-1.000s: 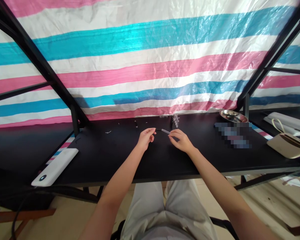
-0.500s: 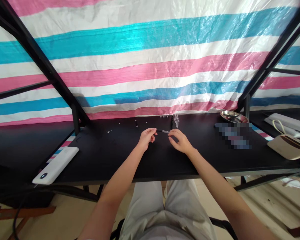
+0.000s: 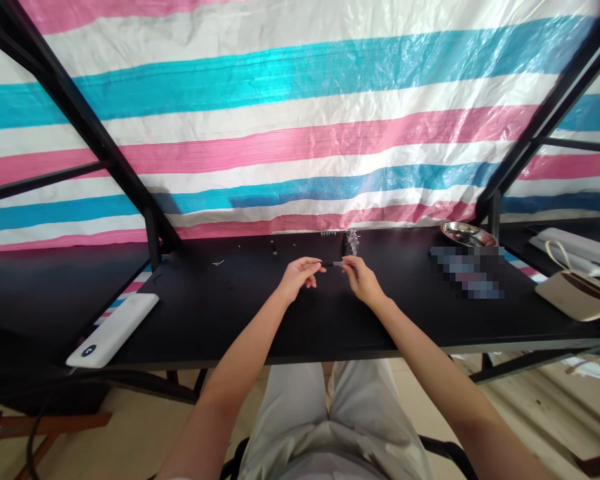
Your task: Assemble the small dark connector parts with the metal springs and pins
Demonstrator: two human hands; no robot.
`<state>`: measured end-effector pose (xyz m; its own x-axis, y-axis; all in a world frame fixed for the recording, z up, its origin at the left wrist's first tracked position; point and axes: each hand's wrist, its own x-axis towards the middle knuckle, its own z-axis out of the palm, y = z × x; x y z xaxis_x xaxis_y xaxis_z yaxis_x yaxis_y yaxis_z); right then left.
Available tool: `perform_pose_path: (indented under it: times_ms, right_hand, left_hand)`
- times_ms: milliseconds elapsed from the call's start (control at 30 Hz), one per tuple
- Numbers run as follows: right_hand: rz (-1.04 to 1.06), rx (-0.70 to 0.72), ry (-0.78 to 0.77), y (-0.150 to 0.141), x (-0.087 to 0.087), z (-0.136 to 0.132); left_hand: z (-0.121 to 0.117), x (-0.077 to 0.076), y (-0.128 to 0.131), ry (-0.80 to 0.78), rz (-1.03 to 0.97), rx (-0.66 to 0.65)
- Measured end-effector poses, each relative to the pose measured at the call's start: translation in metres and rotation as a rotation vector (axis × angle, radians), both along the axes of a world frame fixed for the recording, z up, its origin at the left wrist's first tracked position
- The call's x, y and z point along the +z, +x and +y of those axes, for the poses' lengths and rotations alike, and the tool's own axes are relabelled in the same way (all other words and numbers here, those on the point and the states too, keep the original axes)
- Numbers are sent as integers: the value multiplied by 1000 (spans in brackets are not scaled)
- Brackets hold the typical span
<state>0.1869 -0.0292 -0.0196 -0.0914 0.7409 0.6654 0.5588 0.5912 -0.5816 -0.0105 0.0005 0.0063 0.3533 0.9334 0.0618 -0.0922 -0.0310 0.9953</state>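
A slim pen (image 3: pixel 334 264), black on the left and clear or greyish on the right, is held level just above the black table. Thumb and fingers of my left hand (image 3: pixel 298 276) pinch its black end. At the clear end, the fingertips of my right hand (image 3: pixel 363 279) are closed on the barrel. Much of the pen is hidden by my fingers. Just beyond my right hand lies a cluster of small clear and dark pieces (image 3: pixel 352 241). A short black piece (image 3: pixel 274 248) lies beyond my left hand.
A row of tiny light parts (image 3: pixel 329 233) sits near the back edge. A white power bank (image 3: pixel 114 331) is at left, a thin white scrap (image 3: pixel 218 263) nearer. At right are a shiny metal dish (image 3: pixel 467 233), a blurred patch and a cream pouch (image 3: pixel 570 295). Striped sheeting hangs behind.
My right hand has shifted slightly right, its fingers drawn in on the clear end. My left fingers reach farther right along the pen, so less of it shows.
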Motion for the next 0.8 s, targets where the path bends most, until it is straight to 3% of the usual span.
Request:
perform_pose_path:
  times_ms: [800]
  right_hand:
    - [-16,19,-28,-1,0,-1]
  left_hand:
    - [-6,3,2,-11,66,-118]
